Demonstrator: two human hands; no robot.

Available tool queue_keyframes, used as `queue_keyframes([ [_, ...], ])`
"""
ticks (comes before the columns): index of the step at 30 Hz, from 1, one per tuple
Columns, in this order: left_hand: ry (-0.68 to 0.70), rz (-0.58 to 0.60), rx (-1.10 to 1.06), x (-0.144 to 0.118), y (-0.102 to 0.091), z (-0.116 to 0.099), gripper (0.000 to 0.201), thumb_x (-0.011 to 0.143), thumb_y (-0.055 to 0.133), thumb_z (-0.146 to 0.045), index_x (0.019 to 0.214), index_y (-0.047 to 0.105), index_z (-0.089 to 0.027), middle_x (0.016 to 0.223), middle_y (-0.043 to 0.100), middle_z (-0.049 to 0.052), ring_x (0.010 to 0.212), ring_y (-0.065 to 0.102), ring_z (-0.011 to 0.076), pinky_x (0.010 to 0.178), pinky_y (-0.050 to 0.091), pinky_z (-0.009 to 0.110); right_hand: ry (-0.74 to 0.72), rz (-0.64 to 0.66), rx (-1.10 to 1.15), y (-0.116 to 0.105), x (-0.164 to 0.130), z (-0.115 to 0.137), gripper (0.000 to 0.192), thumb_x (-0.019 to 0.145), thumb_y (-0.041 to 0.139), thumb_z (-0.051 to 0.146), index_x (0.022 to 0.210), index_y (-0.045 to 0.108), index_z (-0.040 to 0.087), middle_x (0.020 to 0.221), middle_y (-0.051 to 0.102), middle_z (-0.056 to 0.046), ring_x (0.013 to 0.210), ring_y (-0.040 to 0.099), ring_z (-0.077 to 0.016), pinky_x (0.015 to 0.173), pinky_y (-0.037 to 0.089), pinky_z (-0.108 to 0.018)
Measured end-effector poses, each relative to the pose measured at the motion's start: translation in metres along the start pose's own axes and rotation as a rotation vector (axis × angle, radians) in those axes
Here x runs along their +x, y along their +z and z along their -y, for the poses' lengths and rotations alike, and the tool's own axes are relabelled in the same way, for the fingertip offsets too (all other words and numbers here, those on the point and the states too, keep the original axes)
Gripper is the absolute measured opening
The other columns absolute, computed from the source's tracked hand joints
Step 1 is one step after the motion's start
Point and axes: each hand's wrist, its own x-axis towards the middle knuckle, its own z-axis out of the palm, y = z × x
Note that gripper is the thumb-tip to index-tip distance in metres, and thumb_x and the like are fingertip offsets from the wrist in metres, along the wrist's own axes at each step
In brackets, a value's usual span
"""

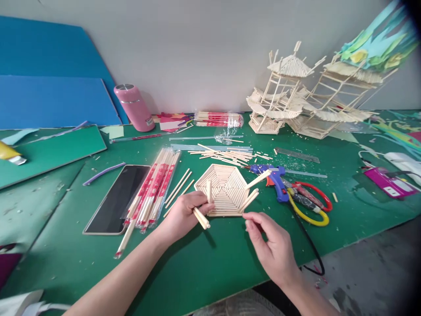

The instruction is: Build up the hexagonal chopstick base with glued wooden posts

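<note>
Head camera, and all eyes on the hexagonal stick panel (226,186), sitting mid-bench (197,267) between the two hands! The left hand (186,215) has its grip closed at the panel's lower left edge, thumb and fingers snug around it, with an upright post (209,192) rising just beside the fingertips. A stick bundle (201,218) juts out below that hand toward the camera; whether it is fixed there, I cannot tell. Over to the right hand (272,239): fingers curled, thumb and forefinger close together by the lower right corner, and whether that grip pinches anything is too close to call.

So what's the score? The panel's face looks complete, rows of sticks filling every wedge. On the right side an upper post (258,179) and a lower post (249,200) lean outward. But no rails join the posts and no roof tops them, unlike the stick tower (291,66) behind, so by my reckoning this piece is at an early stage. Plenty of material lies unused: loose cut sticks (223,153) and wrapped chopsticks (161,180). The blue glue gun (279,182) lies right alongside, untouched by either hand.
</note>
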Motion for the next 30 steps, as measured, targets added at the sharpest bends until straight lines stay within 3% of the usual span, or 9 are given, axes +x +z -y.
queue_keyframes([
  [7, 0.000, -0.005, -0.034, 0.000, 0.002, 0.001, 0.022, 0.082, 0.049, -0.026, 0.069, 0.061, -0.014, 0.067, 0.057, 0.003, 0.069, 0.055, 0.0139, 0.062, 0.044, 0.023, -0.088, 0.182, -0.073, 0.038, 0.015, 0.014, 0.030, 0.084, 0.041, 0.018, 0.112, 0.051, 0.016, 0.086, 0.062, -0.008, 0.080, 0.057, -0.0183, 0.073, 0.048, -0.033],
  [12, -0.006, -0.002, -0.035, 0.001, 0.000, -0.001, 0.024, 0.082, 0.048, -0.027, 0.065, 0.060, -0.014, 0.066, 0.057, 0.003, 0.068, 0.055, 0.0140, 0.061, 0.044, 0.022, -0.065, 0.307, -0.229, 0.047, 0.018, 0.016, 0.036, 0.084, 0.040, 0.016, 0.120, 0.048, 0.014, 0.083, 0.060, -0.008, 0.078, 0.056, -0.0208, 0.070, 0.047, -0.036],
  [25, 0.001, -0.001, -0.037, 0.000, 0.000, 0.000, 0.022, 0.083, 0.048, -0.026, 0.071, 0.062, -0.014, 0.070, 0.060, 0.004, 0.067, 0.055, 0.0134, 0.060, 0.045, 0.022, -0.111, 0.313, -0.224, 0.042, 0.017, 0.017, 0.039, 0.083, 0.042, 0.017, 0.121, 0.047, 0.016, 0.086, 0.060, -0.008, 0.079, 0.056, -0.0204, 0.069, 0.048, -0.035],
  [27, -0.008, 0.007, -0.041, 0.000, 0.000, 0.000, 0.020, 0.083, 0.048, -0.024, 0.073, 0.062, -0.014, 0.074, 0.061, 0.005, 0.068, 0.055, 0.0135, 0.061, 0.045, 0.022, -0.129, 0.287, -0.195, 0.034, 0.010, 0.015, 0.037, 0.083, 0.044, 0.018, 0.120, 0.047, 0.016, 0.084, 0.060, -0.008, 0.078, 0.056, -0.0200, 0.068, 0.048, -0.034],
  [30, -0.021, 0.018, -0.019, -0.001, 0.000, 0.001, 0.018, 0.083, 0.048, -0.022, 0.080, 0.063, -0.013, 0.077, 0.061, 0.006, 0.069, 0.055, 0.0139, 0.062, 0.044, 0.023, -0.115, 0.172, -0.170, 0.008, -0.002, 0.005, 0.021, 0.082, 0.046, 0.018, 0.100, 0.056, 0.017, 0.072, 0.058, -0.004, 0.066, 0.054, -0.0167, 0.059, 0.045, -0.030],
])
